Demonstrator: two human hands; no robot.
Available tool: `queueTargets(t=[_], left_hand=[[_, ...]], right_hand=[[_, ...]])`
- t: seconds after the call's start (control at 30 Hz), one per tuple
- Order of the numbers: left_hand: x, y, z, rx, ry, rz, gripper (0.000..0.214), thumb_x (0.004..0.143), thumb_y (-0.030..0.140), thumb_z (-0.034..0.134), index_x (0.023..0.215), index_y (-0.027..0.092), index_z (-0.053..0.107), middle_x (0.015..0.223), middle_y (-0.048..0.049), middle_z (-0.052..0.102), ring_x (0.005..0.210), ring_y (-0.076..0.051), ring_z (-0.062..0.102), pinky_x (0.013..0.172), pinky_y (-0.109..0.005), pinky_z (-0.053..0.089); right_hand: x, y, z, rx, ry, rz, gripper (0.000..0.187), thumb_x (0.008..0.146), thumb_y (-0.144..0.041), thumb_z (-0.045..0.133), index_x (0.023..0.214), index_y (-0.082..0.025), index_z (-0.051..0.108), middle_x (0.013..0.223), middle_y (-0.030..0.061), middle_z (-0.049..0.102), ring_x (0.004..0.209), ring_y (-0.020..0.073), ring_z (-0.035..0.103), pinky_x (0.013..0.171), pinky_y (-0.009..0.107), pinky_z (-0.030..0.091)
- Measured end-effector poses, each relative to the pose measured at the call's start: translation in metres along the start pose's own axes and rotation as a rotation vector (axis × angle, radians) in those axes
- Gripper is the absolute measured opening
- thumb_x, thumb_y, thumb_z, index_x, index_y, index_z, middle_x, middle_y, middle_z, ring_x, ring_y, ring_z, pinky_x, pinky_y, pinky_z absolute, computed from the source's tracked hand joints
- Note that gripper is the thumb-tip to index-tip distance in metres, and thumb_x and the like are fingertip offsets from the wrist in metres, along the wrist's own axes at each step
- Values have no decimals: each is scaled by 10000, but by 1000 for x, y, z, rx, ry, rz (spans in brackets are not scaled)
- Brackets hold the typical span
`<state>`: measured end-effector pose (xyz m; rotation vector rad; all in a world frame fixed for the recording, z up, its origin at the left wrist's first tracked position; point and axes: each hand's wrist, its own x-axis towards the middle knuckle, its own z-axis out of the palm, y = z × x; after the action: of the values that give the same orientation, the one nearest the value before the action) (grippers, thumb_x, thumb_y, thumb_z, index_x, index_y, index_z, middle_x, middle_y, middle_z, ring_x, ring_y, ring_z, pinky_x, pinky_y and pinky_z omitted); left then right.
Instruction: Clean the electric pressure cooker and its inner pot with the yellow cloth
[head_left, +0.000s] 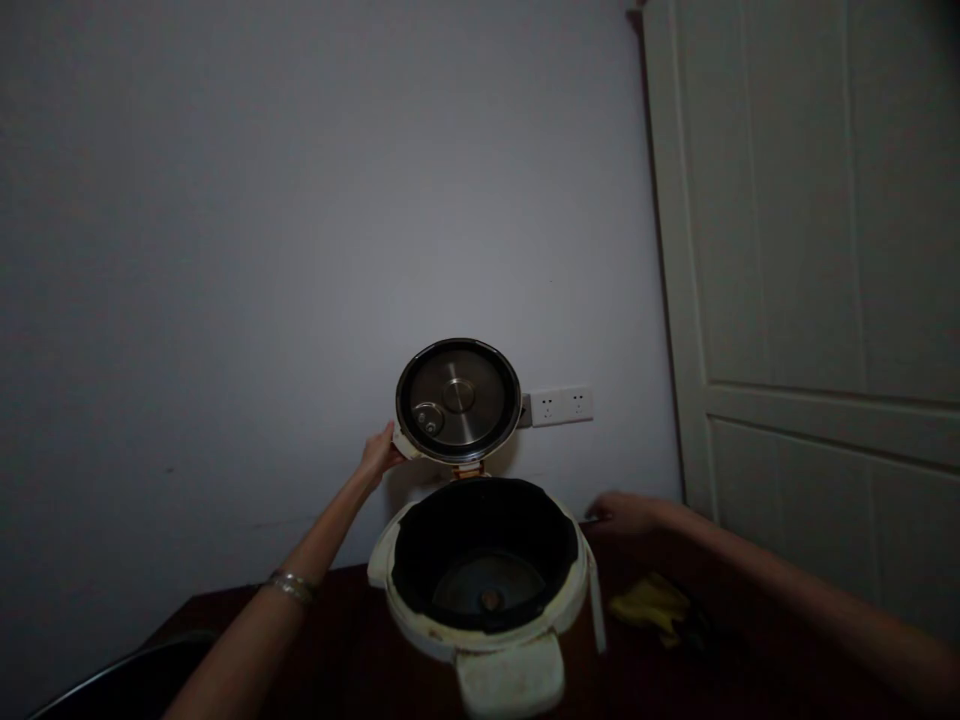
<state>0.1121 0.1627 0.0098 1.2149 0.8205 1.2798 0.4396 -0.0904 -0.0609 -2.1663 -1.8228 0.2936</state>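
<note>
An electric pressure cooker (405, 610) with a worn, cream-coloured rim stands in front of me. Its lid (480, 390) is raised at the back on an orange-brown hinge (469, 470), showing its metal underside and black seal. My left hand (380, 452) grips the lid's handle at its left edge. Inside the cooker is a dark inner pot or cavity (491, 575) with a small brownish spot at the centre of its bottom. My right hand (621, 512) is at the cooker's back right, fingers curled and slightly blurred. What those fingers hold, if anything, is too dark to make out.
A white wall socket (562, 407) sits behind the cooker, with a grey plug or block (525, 410) at its left. A yellow cloth-like thing (652, 605) lies on the dark red table (330, 640). At lower left is a large bowl's rim (112, 668). A door (817, 300) stands right.
</note>
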Motion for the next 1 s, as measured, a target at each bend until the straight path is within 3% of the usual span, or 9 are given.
queueTargets(t=[0.13, 0.23, 0.33, 0.47, 0.63, 0.8, 1.0], left_hand=[[2, 4, 1, 23, -65, -70, 288, 860, 370, 529, 930, 108, 627, 617, -76, 646, 511, -172, 623, 551, -289, 525], [2, 6, 1, 18, -156, -180, 341, 850, 441, 519, 990, 142, 605, 697, -92, 668, 571, -201, 654, 557, -311, 541], [3, 8, 0, -14, -230, -266, 412, 828, 487, 527, 1020, 129, 600, 781, -125, 679, 660, -241, 678, 593, -346, 558], [8, 10, -2, -5, -355, -336, 475, 814, 500, 536, 1056, 97, 607, 851, -171, 691, 726, -286, 685, 601, -384, 563], [11, 13, -5, -52, -515, -387, 499, 842, 518, 490, 1053, 87, 628, 927, -196, 692, 782, -283, 683, 649, -370, 560], [8, 15, -5, -90, -515, -361, 500, 883, 509, 425, 1050, 85, 630, 904, -185, 690, 819, -270, 675, 685, -379, 549], [8, 15, -7, -84, -488, -361, 497, 903, 497, 379, 1019, 88, 638, 870, -175, 686, 792, -264, 672, 659, -386, 550]], right_hand=[[54, -31, -66, 88, 237, -21, 395, 846, -395, 496, 991, -85, 692, 1061, 184, 676, 1034, 277, 611, 890, 328, 446], [91, -58, -109, 199, 347, 32, 542, 927, -462, 311, 1042, -42, 634, 1085, 224, 644, 982, 279, 628, 802, 331, 494], [116, -81, -133, 348, 382, 83, 669, 936, -533, 143, 1158, -34, 529, 1092, 241, 622, 847, 250, 661, 652, 311, 530], [134, -101, -139, 512, 321, 123, 771, 886, -641, 65, 1187, -62, 476, 1003, 236, 636, 742, 243, 665, 559, 314, 534], [145, -104, -137, 661, 208, 118, 826, 818, -736, 51, 1193, -129, 467, 938, 198, 634, 767, 285, 657, 576, 396, 541], [147, -102, -142, 708, 122, 87, 881, 748, -818, 111, 1201, -156, 474, 938, 186, 629, 818, 318, 643, 628, 448, 529], [134, -92, -149, 728, -127, 34, 976, 682, -867, 87, 1243, -158, 454, 867, 180, 651, 780, 318, 649, 673, 490, 504]])
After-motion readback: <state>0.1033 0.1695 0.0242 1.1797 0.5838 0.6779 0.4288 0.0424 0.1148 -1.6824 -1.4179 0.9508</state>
